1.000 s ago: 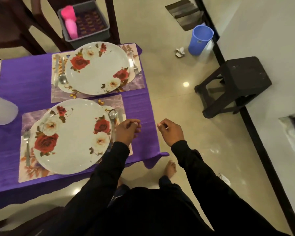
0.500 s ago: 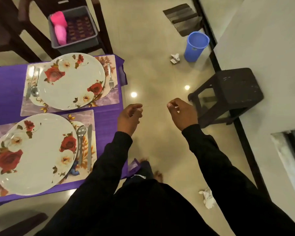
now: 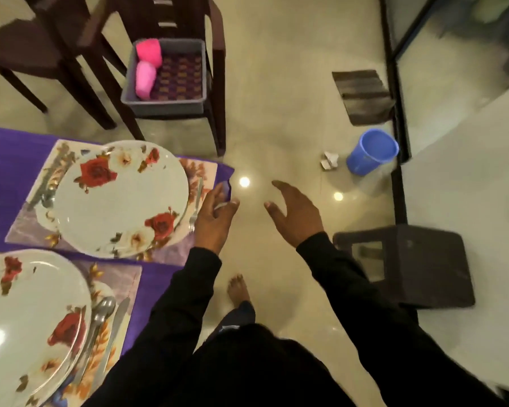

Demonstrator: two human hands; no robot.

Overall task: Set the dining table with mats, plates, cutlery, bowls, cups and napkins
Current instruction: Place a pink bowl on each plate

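Two pink cups point(image 3: 146, 67) are lying in a grey bin point(image 3: 171, 105) on a dark chair point(image 3: 215, 83), at roughly eleven o'clock from both hands and well apart from them (they look like the next items due on the table). They are stacked end to end, their shared long axis running about twelve to six. The far plate point(image 3: 118, 198) is sitting on its mat point(image 3: 27, 230) with a fork point(image 3: 195, 207) at its three o'clock side; the near plate point(image 3: 30, 324) has a spoon point(image 3: 100, 315) and knife point(image 3: 115, 327) at its three o'clock. The left hand point(image 3: 215, 221) is hovering at the purple tablecloth point(image 3: 9, 160) corner, fingers loosely curled; whether it is pinching the cloth I cannot tell. The right hand point(image 3: 294, 212) is spread wide over the floor, holding nothing. By my judgement the left hand is nearer the bin, so the reach should be heading up and left past the table corner.
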